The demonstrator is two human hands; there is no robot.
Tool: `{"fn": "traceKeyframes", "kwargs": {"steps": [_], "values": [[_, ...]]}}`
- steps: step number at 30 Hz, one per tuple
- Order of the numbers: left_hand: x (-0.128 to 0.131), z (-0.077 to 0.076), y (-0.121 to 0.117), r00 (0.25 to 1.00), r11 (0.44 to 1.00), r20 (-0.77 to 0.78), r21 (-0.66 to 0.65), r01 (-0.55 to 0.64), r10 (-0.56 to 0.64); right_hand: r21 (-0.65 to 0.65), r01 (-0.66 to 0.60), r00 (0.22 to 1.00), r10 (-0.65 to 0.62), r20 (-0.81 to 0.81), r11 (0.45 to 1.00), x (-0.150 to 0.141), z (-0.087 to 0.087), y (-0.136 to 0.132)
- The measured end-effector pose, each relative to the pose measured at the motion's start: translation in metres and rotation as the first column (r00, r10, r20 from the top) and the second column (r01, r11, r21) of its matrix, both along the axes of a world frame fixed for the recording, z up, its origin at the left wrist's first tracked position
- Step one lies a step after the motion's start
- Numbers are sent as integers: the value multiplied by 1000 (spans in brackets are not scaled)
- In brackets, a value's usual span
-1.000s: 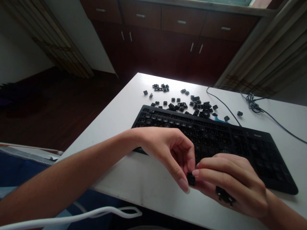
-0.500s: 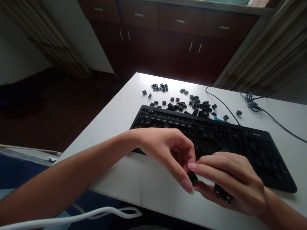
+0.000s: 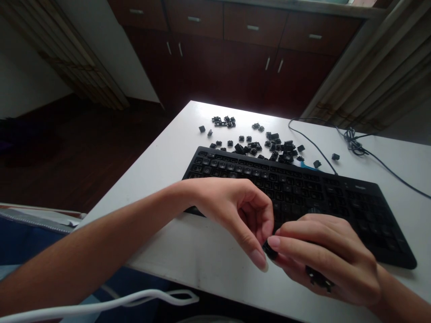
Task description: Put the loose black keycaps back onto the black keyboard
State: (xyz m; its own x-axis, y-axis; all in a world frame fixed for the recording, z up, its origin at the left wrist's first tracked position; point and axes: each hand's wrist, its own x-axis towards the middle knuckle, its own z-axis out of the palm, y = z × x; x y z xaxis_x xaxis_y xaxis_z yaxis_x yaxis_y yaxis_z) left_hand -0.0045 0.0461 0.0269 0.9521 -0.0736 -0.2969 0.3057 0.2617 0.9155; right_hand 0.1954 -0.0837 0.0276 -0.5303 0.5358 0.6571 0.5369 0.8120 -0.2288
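Note:
A small black keycap (image 3: 270,250) is pinched at the fingertips where my two hands meet, in front of the keyboard. My left hand (image 3: 232,208) is curled, its thumb and bent index finger against the keycap's left side. My right hand (image 3: 332,255) grips the same keycap between its fingers and thumb. More black keycaps (image 3: 319,279) with pegs showing are tucked under my right fingers; how many is hidden. The black keyboard (image 3: 367,220) lies behind both hands, with many bare key sockets and some keycaps in place.
Loose black keycaps (image 3: 286,154) are scattered behind the keyboard. A blue brush (image 3: 306,166) lies among them. The keyboard cable (image 3: 313,148) runs to a coiled bundle (image 3: 352,141) on the white table (image 3: 134,179). A white looped tube (image 3: 144,298) is in front of the table edge.
The keycap at my fingertips has turned slightly. My right hand has shifted a little to the right and down, and my left hand has stayed nearly still.

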Motion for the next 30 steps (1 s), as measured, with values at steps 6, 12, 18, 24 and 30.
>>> {"fn": "traceKeyframes", "kwargs": {"steps": [6, 12, 18, 24, 30], "values": [[0, 0, 0, 1000, 1000, 3, 4, 2, -2, -2, -13, 1000, 13, -7, 1000, 1, -2, 0], [0, -1, 0, 1000, 1000, -6, 20, -10, 10, -18, -42, 999, 42, -7, 999, 2, -4, -1], [0, -1, 0, 1000, 1000, -12, 26, -1, 2, -45, -62, 998, 62, -8, 997, 4, -6, -2], [0, 0, -1, 1000, 999, -6, 47, -5, 5, -58, -60, 998, 61, 9, 997, 5, -6, -4], [1, 1, -1, 1000, 998, -21, 58, 6, -5, -82, -69, 997, 71, 14, 994, 7, -7, -3]]}}
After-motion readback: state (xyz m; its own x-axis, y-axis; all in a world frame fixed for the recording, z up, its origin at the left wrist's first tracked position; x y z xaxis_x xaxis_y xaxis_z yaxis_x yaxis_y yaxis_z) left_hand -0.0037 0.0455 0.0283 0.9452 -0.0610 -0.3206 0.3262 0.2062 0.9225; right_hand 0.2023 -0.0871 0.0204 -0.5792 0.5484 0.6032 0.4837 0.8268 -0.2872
